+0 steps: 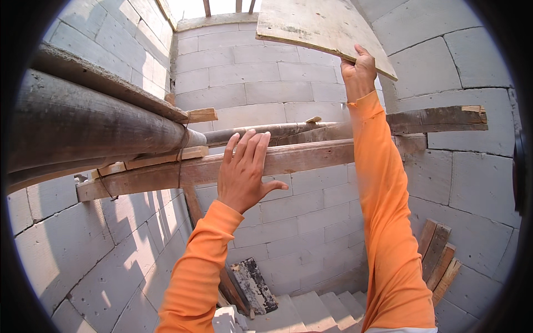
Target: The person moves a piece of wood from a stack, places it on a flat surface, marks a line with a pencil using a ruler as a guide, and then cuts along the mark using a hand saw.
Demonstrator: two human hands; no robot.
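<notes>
In an orange sleeve, my left hand [246, 169] lies with fingers spread and thumb out against a horizontal wooden beam [311, 155]. My right hand [360, 75] is raised at the upper right, gripping the lower edge of a pale plywood board [319, 28] with worn, stained patches. Behind the beam runs a dark round pole [233, 135], with another timber [441, 119] extending to the right. Thick dark pipes or poles [94, 127] come in from the left, tied with wire near short wooden pieces [202, 114].
Grey block walls [480, 155] surround me on three sides. Below are concrete steps [327, 305], with a paint-spattered board [252, 286] leaning at their left. Several planks [438, 255] lean against the right wall.
</notes>
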